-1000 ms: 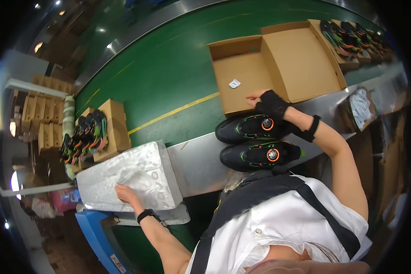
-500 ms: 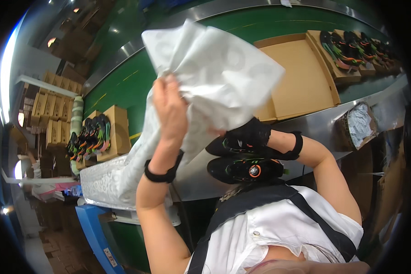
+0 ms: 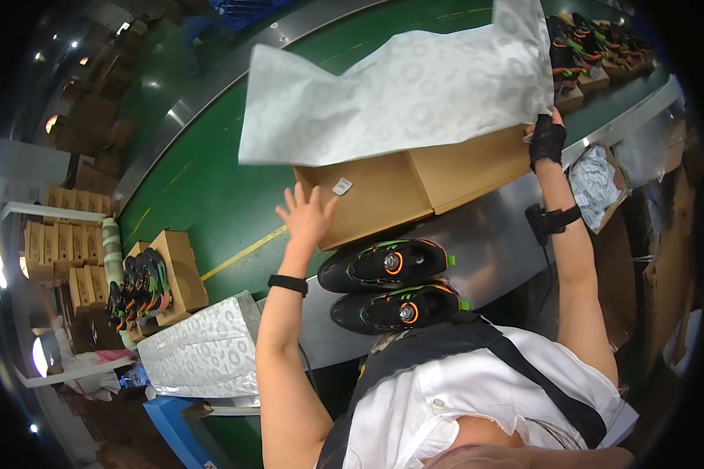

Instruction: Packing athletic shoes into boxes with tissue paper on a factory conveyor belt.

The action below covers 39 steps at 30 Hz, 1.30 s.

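A sheet of white wrapping paper [image 3: 414, 86] with grey ring prints hangs spread above an open brown shoebox [image 3: 477, 168], covering its far side. My right hand [image 3: 548, 139], in a black fingerless wrap, grips the paper's near right corner at the box's right end. Fingers spread and holding nothing, my left hand [image 3: 309, 217] is over the box's left edge. In the box's left part lies a small white packet [image 3: 342, 186]. Two black shoes, an upper one [image 3: 391, 264] and a lower one [image 3: 403, 309], with orange-ringed dials and green heel tabs, rest side by side on the metal ledge before me.
A stack of printed paper sheets [image 3: 199, 344] lies left of my left arm, by a blue frame [image 3: 176, 426]. More shoes stand in boxes on the green conveyor belt [image 3: 235, 211], at left [image 3: 141, 281] and far right [image 3: 583, 47]. A carton of crumpled paper [image 3: 594, 187] is at right.
The bunched paper has been spread out over the box. My left hand has let go of it and come down; my right hand has moved right. The box sits further left and nearer.
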Available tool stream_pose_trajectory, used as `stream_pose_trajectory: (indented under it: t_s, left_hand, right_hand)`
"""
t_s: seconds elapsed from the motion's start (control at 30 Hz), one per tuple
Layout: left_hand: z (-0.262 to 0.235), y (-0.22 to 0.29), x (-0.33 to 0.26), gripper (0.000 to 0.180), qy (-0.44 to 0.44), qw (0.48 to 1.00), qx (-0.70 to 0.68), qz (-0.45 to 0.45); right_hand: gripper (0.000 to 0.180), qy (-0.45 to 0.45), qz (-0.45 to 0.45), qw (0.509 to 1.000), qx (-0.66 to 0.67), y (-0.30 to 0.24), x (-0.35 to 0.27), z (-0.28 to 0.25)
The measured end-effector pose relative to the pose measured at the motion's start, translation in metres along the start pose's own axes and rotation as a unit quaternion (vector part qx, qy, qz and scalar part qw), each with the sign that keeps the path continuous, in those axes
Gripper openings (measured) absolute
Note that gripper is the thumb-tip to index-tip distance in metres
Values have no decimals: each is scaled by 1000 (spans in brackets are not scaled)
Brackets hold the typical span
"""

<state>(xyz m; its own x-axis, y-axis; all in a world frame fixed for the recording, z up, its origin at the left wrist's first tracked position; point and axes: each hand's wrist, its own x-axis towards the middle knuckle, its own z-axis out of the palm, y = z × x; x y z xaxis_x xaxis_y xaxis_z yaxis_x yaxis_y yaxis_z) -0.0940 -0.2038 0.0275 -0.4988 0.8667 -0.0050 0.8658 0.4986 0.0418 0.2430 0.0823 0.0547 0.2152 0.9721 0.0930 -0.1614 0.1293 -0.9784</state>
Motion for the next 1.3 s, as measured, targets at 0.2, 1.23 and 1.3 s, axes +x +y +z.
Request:
stream_pose_trajectory:
  t_s: [0.2,1.23,1.3]
  left_hand:
    - [5,-56,27,87,54,847,-463,-255]
    - [76,-94,-43,31,-33,558,-795,-234]
    - [68,-107,-48,29,7,594,-779,-201]
  right_hand:
    - [24,-9,-2,999,-43,15,20,-57]
    - [33,-583,91,765,-259,-60,-272,-5]
    - [36,-535,254,781,-198,-97,-261,19]
